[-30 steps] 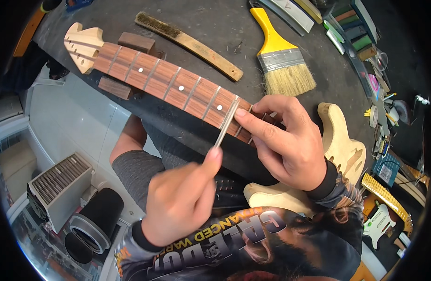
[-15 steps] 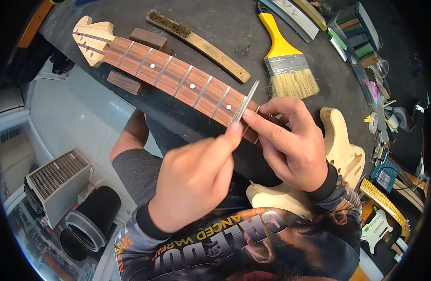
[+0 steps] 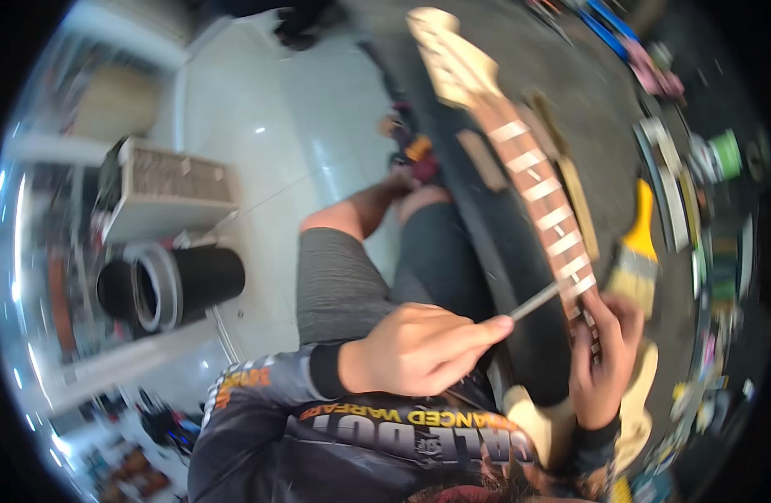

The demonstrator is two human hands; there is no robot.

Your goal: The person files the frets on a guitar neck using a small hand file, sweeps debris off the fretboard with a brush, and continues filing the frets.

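Note:
My left hand (image 3: 427, 348) is closed on a thin metal file (image 3: 535, 303), pinched near its end. The file's far tip reaches the near edge of a guitar neck (image 3: 546, 201); I cannot tell whether it touches. The neck has a reddish-brown fretboard with frets, and a pale wooden headstock at its far end. My right hand (image 3: 603, 369) grips the near end of the neck, with fingers bent over the fretboard. A pale guitar body (image 3: 641, 386) lies beneath and beside that hand. Motion blurs the picture.
On the dark bench, a wire brush (image 3: 576, 201) lies right of the neck, a wooden block (image 3: 481, 159) left of it. A yellow-handled paintbrush (image 3: 641, 243) is farther right. A black bin (image 3: 197, 285) and a vented box (image 3: 176, 180) stand on the floor at left.
The view has turned, so the neck now stands steeper and farther right. My left hand has drawn the file leftward, away from the right fingertips, which were beside it on the fretboard.

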